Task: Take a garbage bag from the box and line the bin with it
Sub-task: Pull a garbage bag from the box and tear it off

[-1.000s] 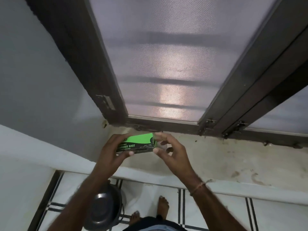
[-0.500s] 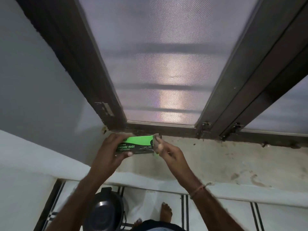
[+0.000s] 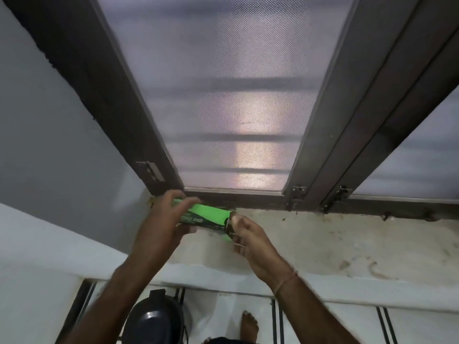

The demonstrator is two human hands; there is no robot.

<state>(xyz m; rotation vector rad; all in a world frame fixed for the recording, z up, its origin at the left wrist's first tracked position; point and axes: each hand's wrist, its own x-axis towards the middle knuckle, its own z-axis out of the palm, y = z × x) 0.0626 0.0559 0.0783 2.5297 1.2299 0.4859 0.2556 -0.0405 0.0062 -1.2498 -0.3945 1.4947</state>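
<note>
Big frosted window in a dark frame fills most of my view, grey wall to its left. Below it I see a stained concrete sill, then a white tiled floor with black lines. The dark bin sits on the floor at bottom centre, lid on it, beside a bare foot. Both arms reach up over the sill. Left hand wraps round the left end of the green and black garbage bag box, fingers curled over the top, thumb underneath. Box is held in the air just above the sill, lying roughly level. Right hand is at the box's right end, thumb and fingers pinched on the end flap. Thread band on the right wrist. Print on the box is blurred.
</note>
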